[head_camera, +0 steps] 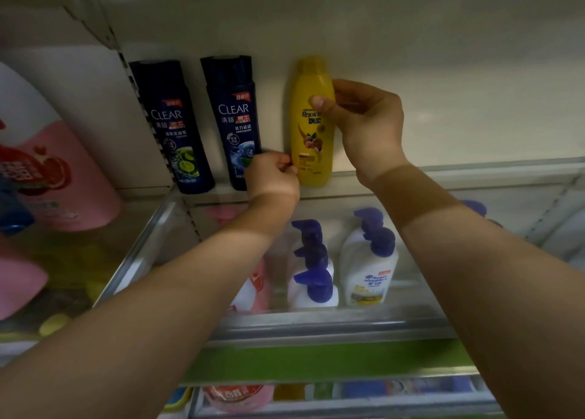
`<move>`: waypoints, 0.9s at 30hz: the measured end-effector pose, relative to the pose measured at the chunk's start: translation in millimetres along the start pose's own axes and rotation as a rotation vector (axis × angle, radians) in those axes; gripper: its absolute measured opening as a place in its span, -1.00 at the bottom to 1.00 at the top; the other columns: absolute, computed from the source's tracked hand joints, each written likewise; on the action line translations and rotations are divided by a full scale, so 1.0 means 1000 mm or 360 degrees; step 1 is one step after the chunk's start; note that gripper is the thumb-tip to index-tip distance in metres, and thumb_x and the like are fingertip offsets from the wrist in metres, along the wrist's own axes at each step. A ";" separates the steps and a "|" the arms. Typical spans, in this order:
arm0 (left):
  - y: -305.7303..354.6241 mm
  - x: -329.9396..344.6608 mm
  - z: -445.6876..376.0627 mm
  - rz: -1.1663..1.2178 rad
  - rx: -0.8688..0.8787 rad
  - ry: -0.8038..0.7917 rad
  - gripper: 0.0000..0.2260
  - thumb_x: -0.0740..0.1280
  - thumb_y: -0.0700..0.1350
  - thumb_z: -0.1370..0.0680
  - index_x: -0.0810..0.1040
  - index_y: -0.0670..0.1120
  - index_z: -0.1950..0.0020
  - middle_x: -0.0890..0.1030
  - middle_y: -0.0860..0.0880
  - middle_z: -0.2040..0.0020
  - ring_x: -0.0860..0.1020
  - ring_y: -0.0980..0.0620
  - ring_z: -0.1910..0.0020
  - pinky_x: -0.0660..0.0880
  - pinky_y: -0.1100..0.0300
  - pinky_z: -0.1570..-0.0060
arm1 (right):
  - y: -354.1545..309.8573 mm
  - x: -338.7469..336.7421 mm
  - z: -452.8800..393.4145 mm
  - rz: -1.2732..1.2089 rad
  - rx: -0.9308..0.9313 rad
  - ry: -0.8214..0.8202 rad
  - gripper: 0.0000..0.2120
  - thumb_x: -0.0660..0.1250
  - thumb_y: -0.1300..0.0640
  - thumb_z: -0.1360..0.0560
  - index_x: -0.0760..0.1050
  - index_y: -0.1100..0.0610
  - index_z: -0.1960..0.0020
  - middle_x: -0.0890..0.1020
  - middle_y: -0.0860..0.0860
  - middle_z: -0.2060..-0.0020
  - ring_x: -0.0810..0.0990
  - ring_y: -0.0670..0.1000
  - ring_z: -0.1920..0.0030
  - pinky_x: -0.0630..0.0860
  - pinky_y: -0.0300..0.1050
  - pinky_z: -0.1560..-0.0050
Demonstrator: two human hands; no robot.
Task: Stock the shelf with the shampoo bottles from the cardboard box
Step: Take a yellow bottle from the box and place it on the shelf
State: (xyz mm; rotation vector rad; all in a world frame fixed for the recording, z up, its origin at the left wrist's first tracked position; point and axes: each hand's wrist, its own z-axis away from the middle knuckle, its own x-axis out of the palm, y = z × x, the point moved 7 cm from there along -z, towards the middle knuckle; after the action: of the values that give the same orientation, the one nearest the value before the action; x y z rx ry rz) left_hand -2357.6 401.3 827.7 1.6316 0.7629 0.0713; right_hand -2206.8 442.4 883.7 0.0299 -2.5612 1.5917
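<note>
Fingers of the right hand (364, 124) are clamped around the upper body of the yellow Rejoice bottle (311, 124), thumb across its label; fingers of the left hand (273, 174) are curled together, pinching at the bottle's lower left edge. Yellow bottle stands upright on the top shelf (443, 168), against the back wall.

Progress, judging by layout: three bottles up so far. Just left of the yellow bottle sits a dark blue CLEAR bottle (234, 121) with a blue splash graphic, and further left a second CLEAR bottle (172, 124) with a lime graphic. Right of the yellow bottle the shelf shows no stock, so plenty left to place. Cardboard box not in view; remaining count unknown.

Readable text: "CLEAR" in white, twice; "Rejoice" with Chinese characters below; small print illegible. Below the yellow bottle, on the lower shelf, white pump bottles (368, 260) with blue tops carry "head & shoulders". Far left of the yellow bottle, pink containers (63, 178), labels blurred.
</note>
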 end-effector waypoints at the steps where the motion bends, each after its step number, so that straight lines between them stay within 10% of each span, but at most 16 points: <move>1: 0.001 -0.001 0.001 -0.0010 0.0004 0.0011 -0.83 0.32 -0.28 -0.53 0.61 -0.24 -0.09 0.65 -0.16 0.01 0.58 -0.07 0.03 0.50 0.11 -0.14 | -0.001 -0.001 0.001 0.0035 -0.0004 0.0026 -0.69 0.58 0.16 -0.33 0.66 0.17 -0.05 0.71 0.07 0.11 0.69 0.05 0.06 0.63 -0.01 -0.05; 16: 0.019 -0.020 0.026 0.0140 -0.0103 0.0010 -0.78 0.38 -0.15 -0.51 0.53 -0.21 -0.11 0.58 -0.11 0.01 0.55 -0.10 -0.05 0.49 0.13 -0.07 | -0.019 -0.020 0.035 0.0275 0.0236 0.0084 -0.45 0.51 0.05 -0.42 0.43 0.09 -0.36 0.55 -0.04 -0.19 0.55 -0.05 -0.14 0.51 -0.22 -0.14; 27: 0.063 -0.067 0.151 0.0533 -0.0178 -0.0238 -0.84 0.37 -0.15 -0.51 0.56 -0.02 -0.09 0.64 -0.01 0.01 0.61 0.04 0.00 0.56 0.06 -0.08 | -0.065 -0.040 0.150 0.0037 0.0494 -0.0125 -0.80 0.39 0.16 -0.52 0.54 0.01 -0.13 0.62 -0.06 -0.07 0.59 -0.07 -0.12 0.51 0.00 -0.27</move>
State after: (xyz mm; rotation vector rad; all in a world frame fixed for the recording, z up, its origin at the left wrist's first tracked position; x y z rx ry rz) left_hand -2313.7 236.4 875.0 1.6231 0.3607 0.2243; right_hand -2176.4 277.6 871.3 0.0940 -2.3495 2.0185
